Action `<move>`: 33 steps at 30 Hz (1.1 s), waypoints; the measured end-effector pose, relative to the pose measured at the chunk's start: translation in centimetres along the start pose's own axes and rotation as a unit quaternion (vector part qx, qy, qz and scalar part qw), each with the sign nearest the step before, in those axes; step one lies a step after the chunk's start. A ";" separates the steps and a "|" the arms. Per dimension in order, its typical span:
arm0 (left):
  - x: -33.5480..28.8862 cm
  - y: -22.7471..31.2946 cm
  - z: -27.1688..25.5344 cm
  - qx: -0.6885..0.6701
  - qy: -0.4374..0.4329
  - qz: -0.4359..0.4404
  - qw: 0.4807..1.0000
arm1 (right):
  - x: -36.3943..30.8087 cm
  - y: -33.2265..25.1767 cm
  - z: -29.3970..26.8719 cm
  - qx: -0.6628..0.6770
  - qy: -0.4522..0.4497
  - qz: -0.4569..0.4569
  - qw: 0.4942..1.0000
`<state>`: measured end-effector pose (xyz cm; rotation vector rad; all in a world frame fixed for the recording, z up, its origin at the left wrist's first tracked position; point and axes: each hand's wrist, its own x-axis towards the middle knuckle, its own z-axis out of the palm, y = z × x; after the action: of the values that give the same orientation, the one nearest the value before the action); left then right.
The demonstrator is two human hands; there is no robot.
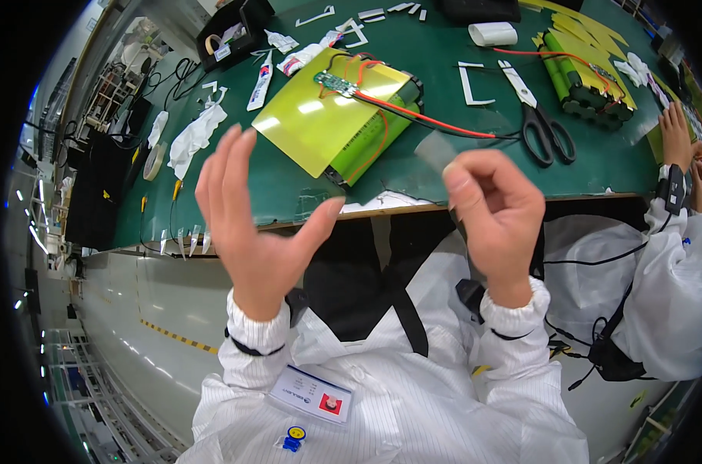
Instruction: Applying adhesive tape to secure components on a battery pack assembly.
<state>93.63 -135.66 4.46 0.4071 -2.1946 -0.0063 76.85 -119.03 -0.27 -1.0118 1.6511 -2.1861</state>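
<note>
My left hand (pixel 262 243) is open and holds nothing, its fingers raised and thumb apart, in front of the table's near edge. In my right hand (pixel 504 213), thumb and forefinger pinch a short strip of clear tape (pixel 434 151) that sticks out to the upper left. Beyond both hands lies a battery pack of green cells (pixel 378 141). A glossy yellow-green insulating sheet (pixel 304 116) covers part of it, with a small circuit board (pixel 335 83) on top. Red and black wires (pixel 436 124) run from the board toward the right.
Black-handled scissors (pixel 538 124) lie right of the pack. Farther right are a second battery pack (pixel 587 81) and a co-worker's hands (pixel 676 135). Clear tape strips (pixel 182 241) hang from the near left table edge. A white tube (pixel 260 83) and crumpled white paper (pixel 198 135) lie left.
</note>
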 end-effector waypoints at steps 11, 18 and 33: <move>-0.6 -1.7 5.4 -0.159 -0.016 -0.106 0.981 | 4.5 0.7 2.8 -0.384 0.045 -0.182 0.904; -0.2 -1.9 6.5 -0.248 -0.036 -0.119 0.961 | 8.0 2.0 2.5 -0.347 -0.048 -0.075 0.934; -0.3 -4.6 6.0 -0.191 -0.036 -0.051 0.980 | 6.5 1.6 5.0 -0.281 -0.071 -0.014 0.957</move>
<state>90.40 -140.75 -0.12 0.3031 -2.1760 -0.4978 74.85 -126.99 1.42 -1.2934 2.2512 -1.6285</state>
